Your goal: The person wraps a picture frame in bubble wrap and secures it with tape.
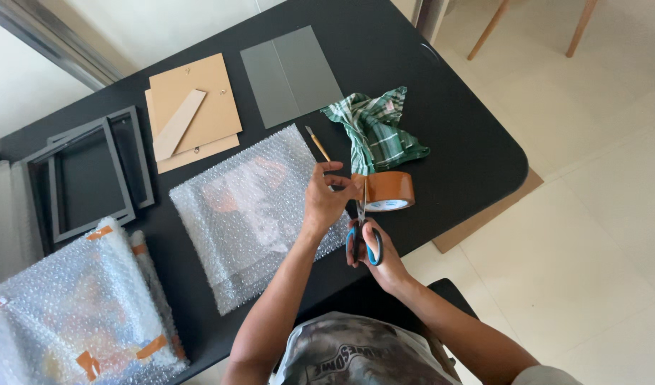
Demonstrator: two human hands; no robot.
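Observation:
My left hand (pixel 325 199) pinches the free end of a strip pulled from a brown tape roll (pixel 386 191) that lies on the black table (pixel 442 121). My right hand (pixel 374 249) grips blue-handled scissors (pixel 362 235), blades pointing up at the tape strip beside the roll. Just left of both hands lies a flat item wrapped in bubble wrap (pixel 252 214).
A green checked cloth (pixel 377 128) lies behind the roll, with a thin brush (pixel 317 142) beside it. Farther back are a grey sheet (pixel 290 75), brown backing boards (pixel 192 107) and dark frames (pixel 92 175). A taped bubble-wrapped bundle (pixel 78 314) sits at lower left.

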